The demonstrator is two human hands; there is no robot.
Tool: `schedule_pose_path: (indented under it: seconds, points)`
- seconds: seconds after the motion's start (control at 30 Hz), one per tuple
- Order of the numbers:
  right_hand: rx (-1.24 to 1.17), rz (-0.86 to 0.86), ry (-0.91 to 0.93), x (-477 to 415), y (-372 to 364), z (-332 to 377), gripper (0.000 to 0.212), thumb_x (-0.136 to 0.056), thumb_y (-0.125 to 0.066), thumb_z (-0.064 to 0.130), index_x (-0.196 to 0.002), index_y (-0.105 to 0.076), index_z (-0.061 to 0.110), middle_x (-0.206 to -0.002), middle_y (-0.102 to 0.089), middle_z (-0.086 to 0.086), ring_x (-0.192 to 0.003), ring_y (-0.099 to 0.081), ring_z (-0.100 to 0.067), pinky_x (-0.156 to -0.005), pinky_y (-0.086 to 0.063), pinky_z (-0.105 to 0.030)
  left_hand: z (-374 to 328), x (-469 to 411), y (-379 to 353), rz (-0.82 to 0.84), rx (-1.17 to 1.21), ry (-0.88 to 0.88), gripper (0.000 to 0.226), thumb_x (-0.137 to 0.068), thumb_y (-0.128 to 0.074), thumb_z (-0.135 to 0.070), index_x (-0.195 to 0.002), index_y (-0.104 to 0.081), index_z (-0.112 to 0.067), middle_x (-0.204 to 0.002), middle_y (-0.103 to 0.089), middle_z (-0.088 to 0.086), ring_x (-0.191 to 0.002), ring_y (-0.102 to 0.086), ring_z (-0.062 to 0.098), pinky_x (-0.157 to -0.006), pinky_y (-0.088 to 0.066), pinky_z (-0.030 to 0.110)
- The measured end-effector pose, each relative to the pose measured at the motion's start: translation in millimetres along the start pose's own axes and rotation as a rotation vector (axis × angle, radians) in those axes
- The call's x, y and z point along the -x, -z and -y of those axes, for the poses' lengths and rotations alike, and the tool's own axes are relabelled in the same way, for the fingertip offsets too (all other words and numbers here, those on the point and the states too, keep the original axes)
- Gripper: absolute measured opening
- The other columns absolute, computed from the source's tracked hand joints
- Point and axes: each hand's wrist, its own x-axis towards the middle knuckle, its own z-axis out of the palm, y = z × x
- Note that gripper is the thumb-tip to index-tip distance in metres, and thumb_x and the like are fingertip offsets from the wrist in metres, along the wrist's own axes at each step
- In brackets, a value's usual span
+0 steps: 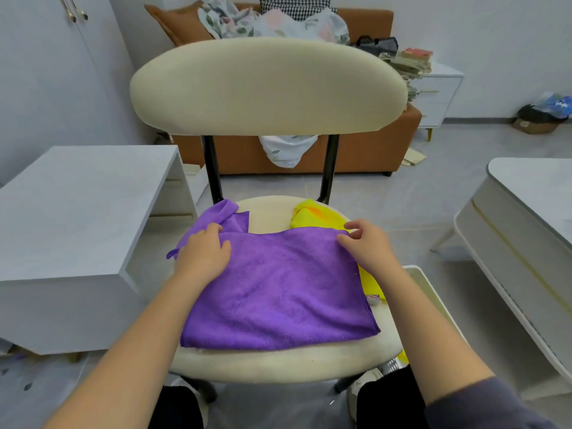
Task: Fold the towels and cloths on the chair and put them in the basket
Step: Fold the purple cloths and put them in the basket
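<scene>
Yellow cloth: largely covered by the purple towel and the right hand, right of centre.
Basket: mostly hidden behind the chair seat and right forearm, lower right.
Left hand: grip on the towel's far edge cannot be told.
Sofa: masked by the chair back, top centre.
Books: titles too small to be read, upper right.

One chair, one purple towel, one yellow cloth. Two hands: left hand, right hand. One sofa, one book stack, one desk, one table.
</scene>
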Motion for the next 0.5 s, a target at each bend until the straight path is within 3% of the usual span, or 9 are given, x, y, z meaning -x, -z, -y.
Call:
schedule_pose_path:
  seconds: [0.1,0.27,0.33,0.4,0.5]
  points:
    - [-0.096,-0.051,0.031,-7,-7,-9,0.035,-0.081,-0.067,0.008,-0.115,-0.063,0.01,-0.073,-0.054,0.004,-0.067,-0.051,-0.011,-0.062,-0.04,-0.023,7,-8,-13,-0.037,-0.024,0.03,0.042,-0.093,-0.049,-0.028,-0.13,-0.048,-0.007,-0.129,-0.051,0.017,-0.119,-0.048,0.035,-0.099,-0.041,0.046]
    - [-0.203,0.004,0.026,-14,-10,-12,0.027,-0.079,-0.07,0.005,-0.106,-0.067,0.01,-0.061,-0.045,0.006,-0.056,-0.042,-0.007,-0.058,-0.035,-0.018,12,-15,-17,-0.032,-0.015,0.081,0.041,-0.087,-0.058,-0.028,-0.125,-0.054,-0.014,-0.127,-0.044,0.013,-0.115,-0.051,0.032,-0.096,-0.043,0.043]
    - [-0.23,0.013,0.014,-14,-9,-8,0.015,-0.079,-0.069,0.004,-0.089,-0.068,0.015,-0.06,-0.046,0.005,-0.056,-0.043,-0.008,-0.057,-0.035,-0.021,12,-16,-16,-0.028,0.037,0.081,0.027,-0.083,-0.062,-0.024,-0.109,-0.059,-0.017,-0.12,-0.046,0.009,-0.109,-0.053,0.029,-0.094,-0.044,0.042]
    - [-0.239,-0.001,0.026,-12,-7,-3,0.019,-0.079,-0.066,0.003,-0.075,-0.063,0.021,-0.063,-0.051,0.003,-0.059,-0.045,-0.01,-0.057,-0.037,-0.024,11,-17,-15,-0.063,0.069,0.062,0.011,-0.08,-0.063,-0.018,-0.089,-0.057,-0.02,-0.11,-0.049,0.007,-0.103,-0.053,0.028,-0.091,-0.044,0.044]
    - [-0.326,-0.007,0.043,-3,-2,4,0.025,-0.083,-0.059,-0.001,-0.071,-0.055,0.021,-0.067,-0.056,0.005,-0.061,-0.046,-0.008,-0.054,-0.037,-0.02,12,-14,-8,-0.183,0.186,-0.029,0.023,-0.074,-0.064,-0.005,-0.069,-0.049,-0.022,-0.087,-0.051,0.0,-0.084,-0.053,0.023,-0.077,-0.044,0.034]
